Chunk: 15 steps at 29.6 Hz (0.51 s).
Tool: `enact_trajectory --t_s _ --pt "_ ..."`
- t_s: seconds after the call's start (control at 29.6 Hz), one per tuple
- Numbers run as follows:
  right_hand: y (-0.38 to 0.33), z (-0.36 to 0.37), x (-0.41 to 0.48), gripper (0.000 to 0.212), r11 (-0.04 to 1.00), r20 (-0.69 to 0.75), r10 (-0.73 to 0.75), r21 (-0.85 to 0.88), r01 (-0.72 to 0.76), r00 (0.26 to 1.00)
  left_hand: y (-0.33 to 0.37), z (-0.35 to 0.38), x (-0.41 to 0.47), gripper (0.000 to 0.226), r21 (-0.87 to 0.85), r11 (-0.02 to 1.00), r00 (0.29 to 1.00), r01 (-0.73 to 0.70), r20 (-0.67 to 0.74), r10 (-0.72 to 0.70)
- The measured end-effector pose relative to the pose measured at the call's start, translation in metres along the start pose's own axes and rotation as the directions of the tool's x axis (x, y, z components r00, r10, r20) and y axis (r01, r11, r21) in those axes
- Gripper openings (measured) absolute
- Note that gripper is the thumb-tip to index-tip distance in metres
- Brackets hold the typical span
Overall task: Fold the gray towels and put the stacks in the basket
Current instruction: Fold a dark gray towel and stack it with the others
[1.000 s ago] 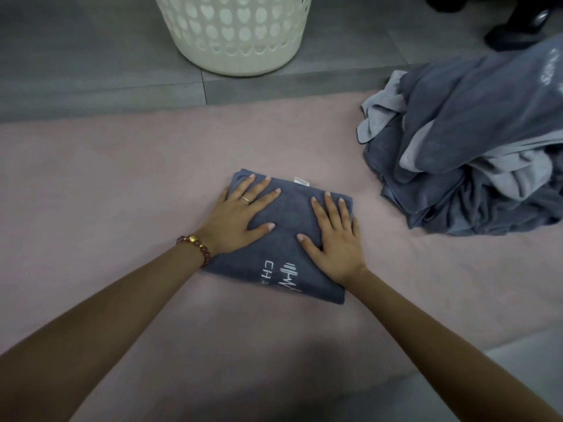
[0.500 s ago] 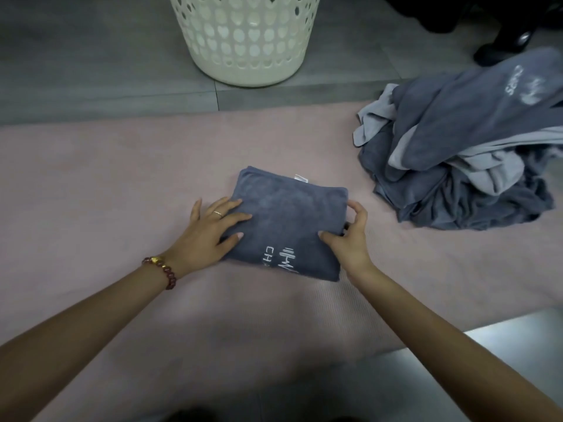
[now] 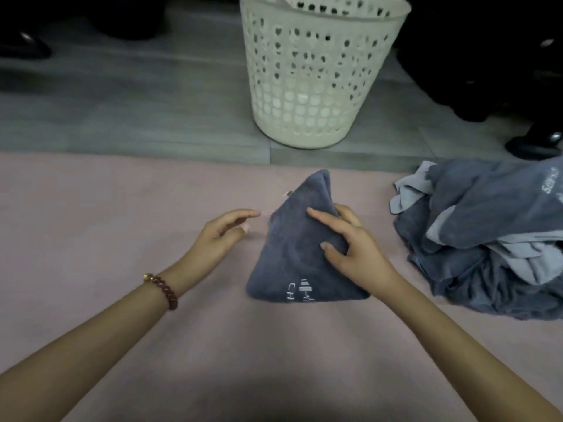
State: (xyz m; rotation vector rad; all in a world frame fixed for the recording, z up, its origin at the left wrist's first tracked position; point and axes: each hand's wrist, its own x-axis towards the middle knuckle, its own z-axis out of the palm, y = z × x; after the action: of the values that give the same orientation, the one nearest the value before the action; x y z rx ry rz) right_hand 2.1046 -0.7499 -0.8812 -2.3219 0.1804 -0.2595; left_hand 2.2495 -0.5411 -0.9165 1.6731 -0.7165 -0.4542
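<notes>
Folded gray towel point(image 3: 292, 257): lay nearer us than the basket point(image 3: 316, 86), far corner tilted up. Our right hand point(image 3: 353, 254) clamped its grip on one edge, thumb on top; our left hand point(image 3: 217, 239), fingers apart, hung just beside it.

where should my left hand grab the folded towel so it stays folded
I would take the folded towel by its free left edge, coming from the left and pinching all layers. It is soft and tilted up at the far end, and the right hand grips only its right side; the left hand hovers open beside it.
</notes>
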Motion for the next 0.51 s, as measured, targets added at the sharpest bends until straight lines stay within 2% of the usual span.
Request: enact_trajectory --t_s 0.07,0.17,0.24,0.3,0.41,0.51 --pt "-0.034 -0.005 0.043 0.060 0.994 0.073 -0.079 -0.066 0.084 0.994 0.010 -0.028 0.002 0.032 -0.086 0.995 0.996 0.041 -0.077 -0.047" --pt "-0.083 -0.004 0.108 0.061 0.968 0.140 -0.146 -0.187 0.171 0.979 0.018 -0.076 0.006 0.024 -0.132 0.991 0.977 0.030 -0.204 -0.056" --pt "-0.123 0.014 0.152 0.061 0.929 0.138 -0.221 -0.270 0.252 0.965 0.021 -0.124 0.000 0.036 -0.155 0.988 0.946 0.017 -0.317 -0.067" --pt "-0.158 0.034 0.189 0.060 0.868 0.138 -0.299 -0.372 0.329 0.944 0.018 -0.169 -0.006 0.039 -0.203 0.979 0.894 0.014 -0.435 -0.103" --pt "-0.211 0.083 0.240 0.054 0.774 0.149 -0.384 -0.487 0.405 0.911 -0.002 -0.235 -0.022 0.029 -0.224 0.975 0.799 0.000 -0.586 -0.135" --pt "-0.247 0.155 0.273 0.050 0.601 0.252 -0.412 -0.647 0.469 0.875 -0.035 -0.282 -0.042 0.025 -0.259 0.966 0.686 0.024 -0.698 -0.204"
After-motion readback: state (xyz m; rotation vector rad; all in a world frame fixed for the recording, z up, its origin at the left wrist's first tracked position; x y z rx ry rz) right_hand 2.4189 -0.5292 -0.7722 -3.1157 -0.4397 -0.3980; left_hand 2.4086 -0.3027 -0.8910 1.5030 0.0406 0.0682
